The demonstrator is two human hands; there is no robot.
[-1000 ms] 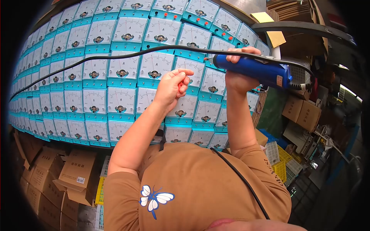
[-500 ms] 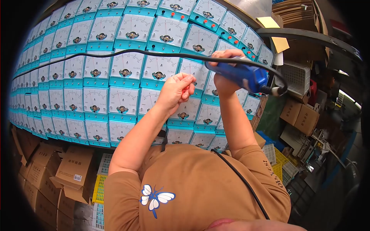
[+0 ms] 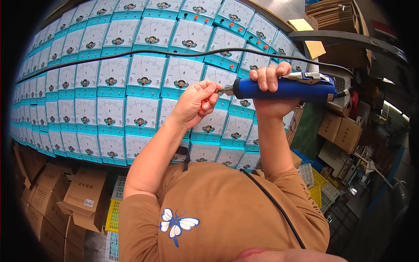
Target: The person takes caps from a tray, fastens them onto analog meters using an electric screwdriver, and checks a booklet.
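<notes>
My right hand point(image 3: 273, 89) is wrapped round a blue electric screwdriver point(image 3: 286, 89), held level with its metal tip pointing left. At that tip, the thumb and fingers of my left hand point(image 3: 198, 102) are pinched together; whatever lies between them is too small to make out. Beneath both hands stand rows of white-faced meters point(image 3: 139, 72) with teal bases, marked "A". Some meters at the top right carry red terminals point(image 3: 231, 25). A black cable point(image 3: 174, 53) runs across above the meters to the screwdriver's rear end.
Cardboard boxes point(image 3: 85, 192) are stacked at the lower left beside a yellow crate point(image 3: 113, 215). More boxes point(image 3: 340, 131) and yellow baskets point(image 3: 315, 196) stand at the right. A dark metal bar point(image 3: 345, 38) crosses the upper right, near yellow paper point(image 3: 315, 49).
The screwdriver first dipped and tilted with my right hand, then swung level, its tip now at my left fingertips. The cable has shifted. My left hand stays pinched in nearly the same place.
</notes>
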